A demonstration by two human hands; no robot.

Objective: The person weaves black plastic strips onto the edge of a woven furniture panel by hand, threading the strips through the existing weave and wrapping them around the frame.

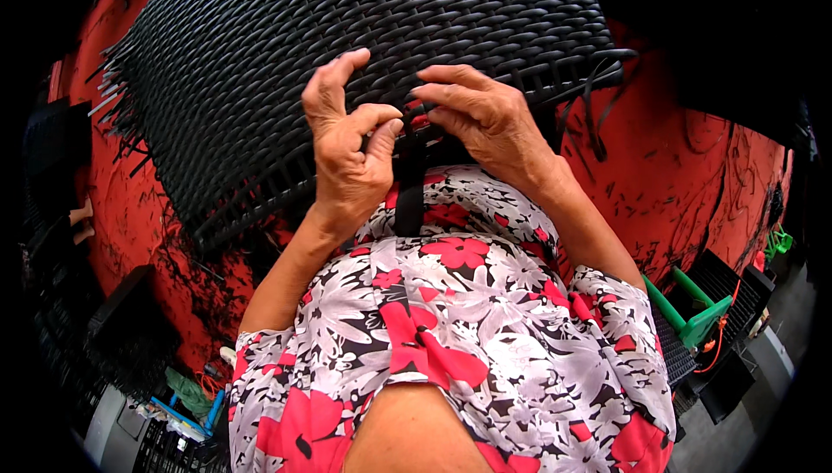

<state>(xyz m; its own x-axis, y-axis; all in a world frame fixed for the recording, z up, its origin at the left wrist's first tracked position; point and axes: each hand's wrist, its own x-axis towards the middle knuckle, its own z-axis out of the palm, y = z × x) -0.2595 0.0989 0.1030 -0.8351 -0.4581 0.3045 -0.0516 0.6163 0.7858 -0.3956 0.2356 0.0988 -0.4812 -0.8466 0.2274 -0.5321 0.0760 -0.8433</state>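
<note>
A large black woven panel (381, 13) of flat plastic-like strips lies tilted in front of me, its near edge over my lap. My left hand (351, 143) is at the near edge, thumb and index fingertip pinched together, the other fingers raised and bent. Close to its right, my right hand (490, 117) is bent inward over the same edge, fingers drawn together toward the left fingertips. Whatever lies in either pinch is too small or hidden to make out. Below the hands a black band (410, 204) hangs down over my patterned clothing.
Loose strip ends (121, 100) stick out at the panel's left, and thin strips (594, 122) dangle from its right corner. Dark scraps litter the red floor (650, 187). A green-framed black stool-like object (693, 308) stands at lower right; a blue frame (186, 412) is at lower left.
</note>
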